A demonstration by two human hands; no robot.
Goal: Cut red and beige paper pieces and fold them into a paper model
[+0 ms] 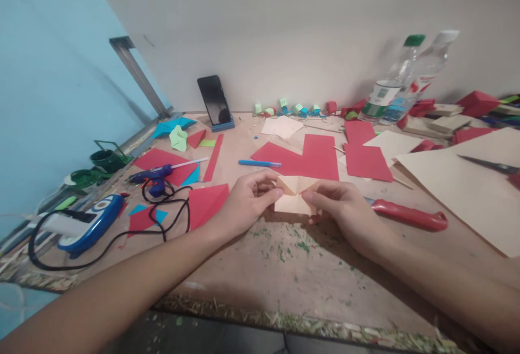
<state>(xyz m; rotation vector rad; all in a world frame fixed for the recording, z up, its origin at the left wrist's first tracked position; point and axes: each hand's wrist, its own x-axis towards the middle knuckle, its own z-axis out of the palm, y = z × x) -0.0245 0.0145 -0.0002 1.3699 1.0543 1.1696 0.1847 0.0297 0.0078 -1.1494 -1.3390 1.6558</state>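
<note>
Head: paper's (293,195) edges seemingly under hands.

We stretch both bare forearms forward, converging at the middle. Our left hand (247,202) and right hand (345,210) meet fingertip to fingertip, thumbs and forefingers pinched closed, knuckles up.

Counts on the worktop (284,278)

Two hands (left hand (244,202), right hand (345,210)), one folded cream paper (293,195), two plastic bottles (392,85), one phone (215,102), one glue gun (156,175), one blue pen (259,163).
</note>
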